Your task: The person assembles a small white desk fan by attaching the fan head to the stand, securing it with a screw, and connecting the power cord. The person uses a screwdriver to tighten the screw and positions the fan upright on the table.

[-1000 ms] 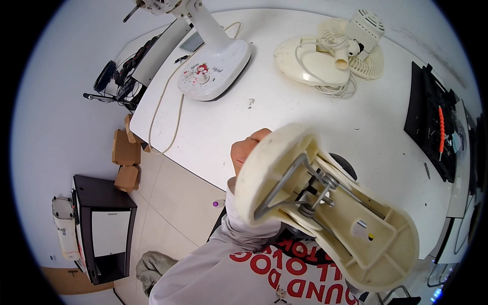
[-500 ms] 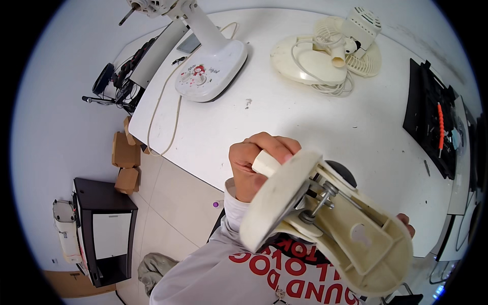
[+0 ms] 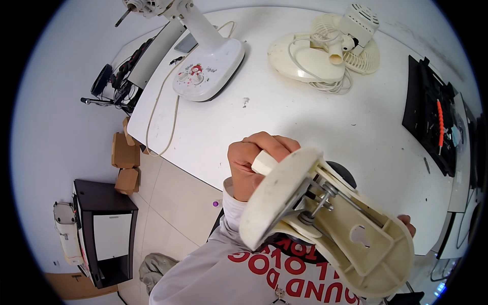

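A cream plastic spring clamp point(image 3: 376, 264), its ribbed inner side and metal coil spring point(image 3: 307, 217) facing up, is held above the table's near edge. My left hand point(image 3: 249, 165) is closed around it by the short cream stub at its upper left. At the clamp's right end, the fingertips of my right hand point(image 3: 405, 223) curl round the edge; the rest of that hand is hidden behind the plastic. A dark round part point(image 3: 341, 174) shows behind the clamp.
On the white table point(image 3: 284, 112) stand a white fan base point(image 3: 208, 71) with its cord at the left, and a cream fan point(image 3: 305, 58) lying in parts at the back. A black tool case point(image 3: 432, 117) lies open at the right. Cardboard boxes point(image 3: 125, 152) and a dark cabinet point(image 3: 105, 203) stand left.
The clamp has tilted very slightly in my hands, and the hole in its plate shows a little more. Both hands keep their hold. The table's things sit a touch further left in view.
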Action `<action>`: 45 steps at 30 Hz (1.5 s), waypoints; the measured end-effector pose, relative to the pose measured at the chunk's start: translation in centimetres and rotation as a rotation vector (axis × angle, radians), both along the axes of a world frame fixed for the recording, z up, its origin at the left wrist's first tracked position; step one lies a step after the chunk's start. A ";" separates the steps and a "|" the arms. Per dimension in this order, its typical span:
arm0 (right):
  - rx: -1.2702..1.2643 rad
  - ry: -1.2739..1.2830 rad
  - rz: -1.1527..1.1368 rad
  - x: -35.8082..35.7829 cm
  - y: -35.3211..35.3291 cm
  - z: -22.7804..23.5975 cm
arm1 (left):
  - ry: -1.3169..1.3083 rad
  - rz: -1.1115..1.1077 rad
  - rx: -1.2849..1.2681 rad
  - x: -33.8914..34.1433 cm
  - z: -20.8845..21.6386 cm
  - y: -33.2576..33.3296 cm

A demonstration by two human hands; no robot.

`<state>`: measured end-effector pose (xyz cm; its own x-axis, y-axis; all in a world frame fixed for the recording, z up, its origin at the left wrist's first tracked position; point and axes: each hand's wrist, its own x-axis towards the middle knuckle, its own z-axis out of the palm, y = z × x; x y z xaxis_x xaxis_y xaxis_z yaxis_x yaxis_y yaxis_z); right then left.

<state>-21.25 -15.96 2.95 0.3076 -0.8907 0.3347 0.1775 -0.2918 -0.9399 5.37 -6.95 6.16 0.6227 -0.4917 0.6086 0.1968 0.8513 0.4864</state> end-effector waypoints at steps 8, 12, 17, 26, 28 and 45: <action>0.271 0.104 0.070 -2.0 -0.6 -1.5 | -0.116 -0.092 -0.089 0.7 -0.9 -0.7; 0.050 0.067 0.105 -1.3 -1.0 -1.7 | -0.098 -0.085 -0.089 0.8 -1.1 -0.4; 0.008 0.080 0.075 -1.8 -1.2 -0.8 | -0.141 -0.023 -0.015 0.7 -0.5 -0.2; 0.039 0.037 0.151 -2.0 -1.9 -1.2 | -0.144 -0.061 -0.069 0.7 -0.7 -0.8; 0.010 -0.020 0.141 -1.1 -1.6 -0.1 | -0.137 -0.076 -0.075 0.9 -0.8 -0.8; 0.105 0.134 0.072 -3.5 -1.2 -2.1 | -0.222 -0.037 -0.069 1.2 -2.8 -0.4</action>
<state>-24.72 -17.16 0.85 0.4072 -0.8927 0.1929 0.0655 -0.1821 -0.9811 6.56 -7.32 3.36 0.4519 -0.4644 0.7617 0.1227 0.8781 0.4625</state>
